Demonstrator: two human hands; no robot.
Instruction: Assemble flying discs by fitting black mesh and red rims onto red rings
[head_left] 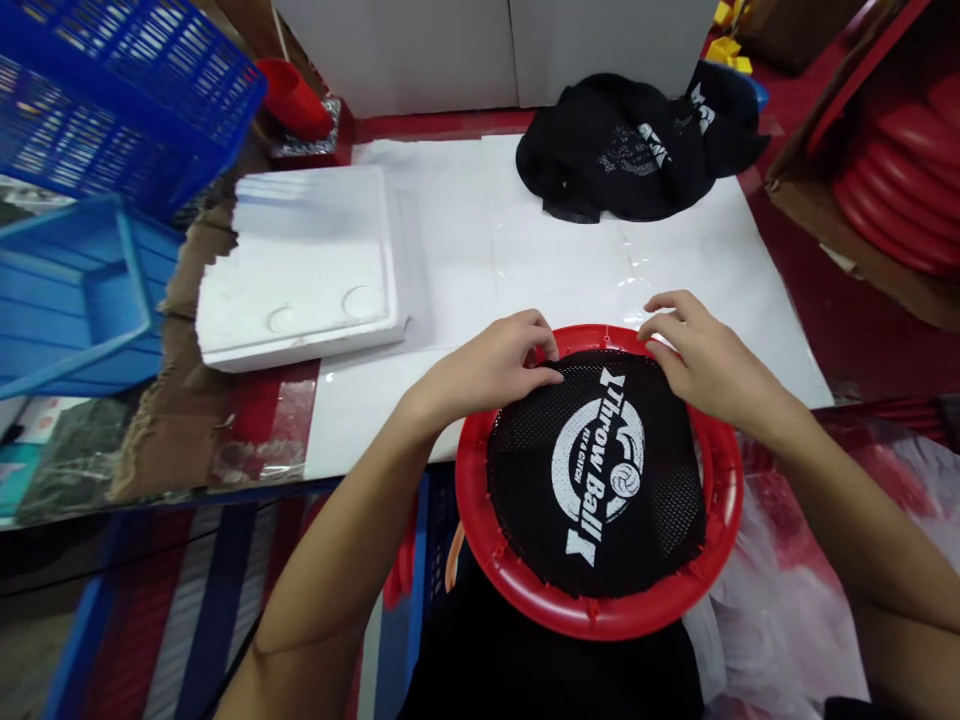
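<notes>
A red plastic ring [592, 618] rests at the table's front edge, over the lap. Black mesh fabric [525, 500] with white "Throw Ball" print lies across its inside. At the ring's upper left, my left hand [517, 358] pinches the mesh's top edge between thumb and fingers. My right hand [694, 350] is over the ring's upper right, its fingers curved and apart, with nothing visible in them. The mesh's upper right edge lies just below those fingers. More black mesh pieces [600, 150] are piled at the table's back right.
White foam block [307, 260] lies on the white-covered table [450, 240], left of centre. Blue crates [135, 110] and a light blue bin [82, 300] stand at the left. A red cup [294, 98] is behind the foam. A cardboard box [799, 195] at the right holds red rings [892, 190].
</notes>
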